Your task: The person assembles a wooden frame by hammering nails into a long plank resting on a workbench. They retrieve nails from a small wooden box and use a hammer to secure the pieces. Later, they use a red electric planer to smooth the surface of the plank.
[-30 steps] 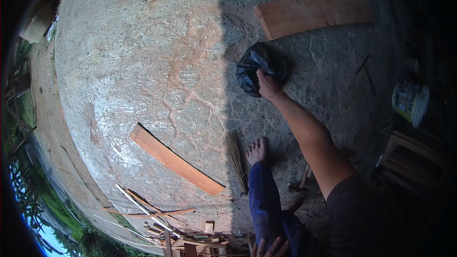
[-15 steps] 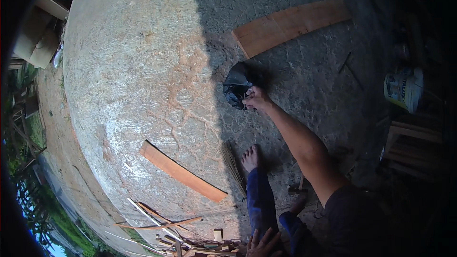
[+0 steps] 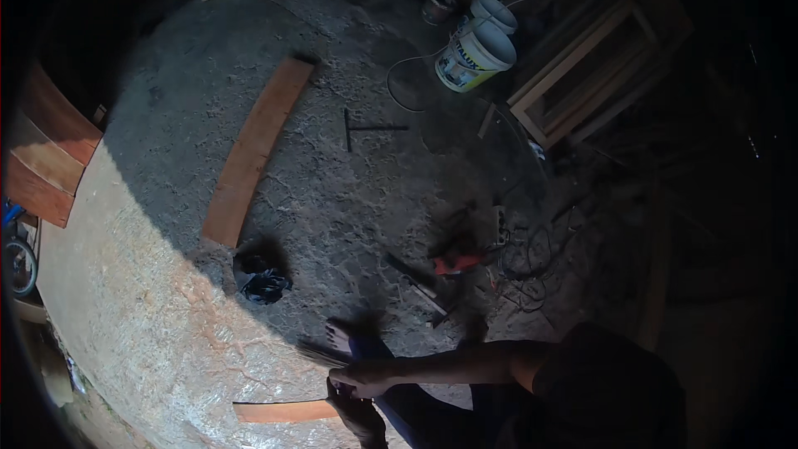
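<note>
Right hand meets the left hand at the near side; whether their fingers are clamped on something, one cannot tell. Just beyond them, toward left, lies the thin-stick broom, nearer to the right hand. Its long axis runs slantwise, the outer end pointing left and slightly far. Farther still sits the black plastic bag.

The person wears a dark, near-black shirt, plain as far as the dimness shows, its short sleeve ending in a loose edge that leaves the forearm bare. The trousers are long and deep blue, almost black where shadow covers them. The foot is bare, toes showing. Both the right hand and left hand are ungloved.
</note>
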